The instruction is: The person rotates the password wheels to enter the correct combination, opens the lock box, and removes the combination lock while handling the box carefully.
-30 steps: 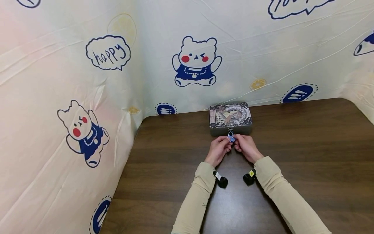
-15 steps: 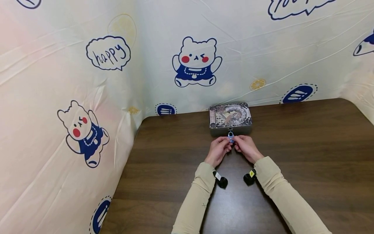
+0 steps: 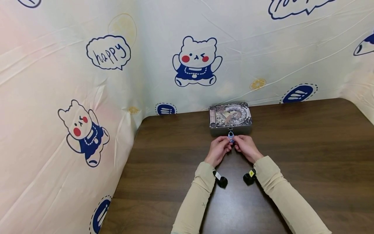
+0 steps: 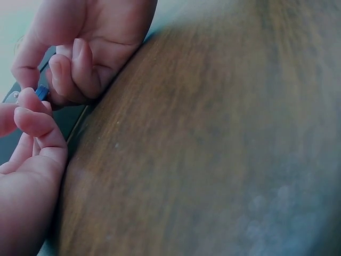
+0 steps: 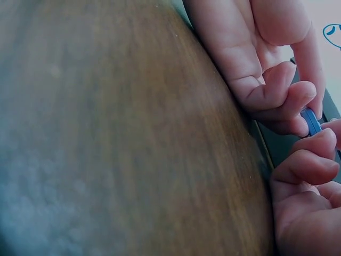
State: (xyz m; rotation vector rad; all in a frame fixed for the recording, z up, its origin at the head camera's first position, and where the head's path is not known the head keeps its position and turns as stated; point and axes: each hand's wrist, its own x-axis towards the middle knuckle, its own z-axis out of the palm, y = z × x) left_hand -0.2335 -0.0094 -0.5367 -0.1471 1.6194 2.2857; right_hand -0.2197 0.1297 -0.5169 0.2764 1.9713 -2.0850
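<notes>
Blue padlock: since a second ago it has shifted very slightly toward the person, the right fingertips with it; over the last half second hardly any change shows.
Padlock's place: at the front of the box, directly below the clasp, shackle end toward the box; whether the shackle runs through the clasp is too small to tell.
Left hand: nearly closed, thumb and forefinger pinching the padlock from its left side, the other fingers curled in below.
Right hand: much the same from the other side, fingertips gripping the padlock, remaining fingers bent toward the palm.
Wrist views: fingertips of both hands nearly meet, with a narrow blue edge of the padlock between them.
Box: dark grey sides, lid down, its top printed with an ornate figure and a round border; it sits at the far edge of the desk, just beside the cloth.
Desk: brown wood grain, with a pale sheen between the forearms.
Sleeves: beige on both arms, a black device at each wrist.
Cloth: pale, behind and left of the desk, printed with blue-clad bears, orange slices and a "happy" bubble.
</notes>
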